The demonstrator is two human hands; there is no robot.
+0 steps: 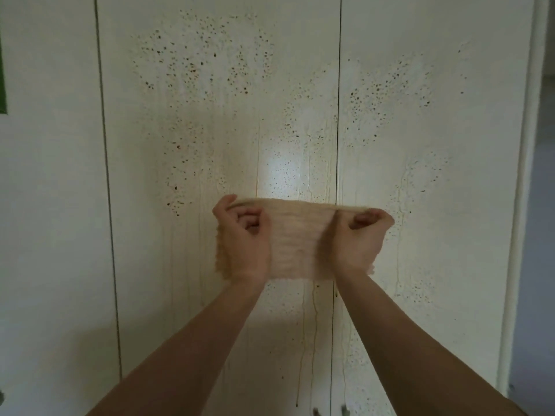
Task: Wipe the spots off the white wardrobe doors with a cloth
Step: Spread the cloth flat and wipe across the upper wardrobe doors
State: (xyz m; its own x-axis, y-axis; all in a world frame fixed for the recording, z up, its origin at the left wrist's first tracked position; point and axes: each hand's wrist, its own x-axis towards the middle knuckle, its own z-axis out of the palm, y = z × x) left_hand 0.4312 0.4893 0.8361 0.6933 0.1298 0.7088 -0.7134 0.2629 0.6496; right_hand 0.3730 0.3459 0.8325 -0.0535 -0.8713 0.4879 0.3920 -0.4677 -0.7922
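Cloth: beige fluffy cloth (295,238) stretched flat — probably to prepare wiping.
Grip: left hand (241,235), right hand (359,235) pinch its top corners.
Doors: white wardrobe doors (210,130) — brown spots (192,67) remain.

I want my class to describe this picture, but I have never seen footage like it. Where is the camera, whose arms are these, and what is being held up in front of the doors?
There is no machine here, only a person. The single picture comes from a camera worn on their head, so you see their own bare arms reaching forward. The left hand and right hand each grip one end of a beige cloth, which is stretched between them. Behind it stand white wardrobe doors, speckled with brown spots and thin drip streaks. Whether the cloth touches the doors cannot be told.
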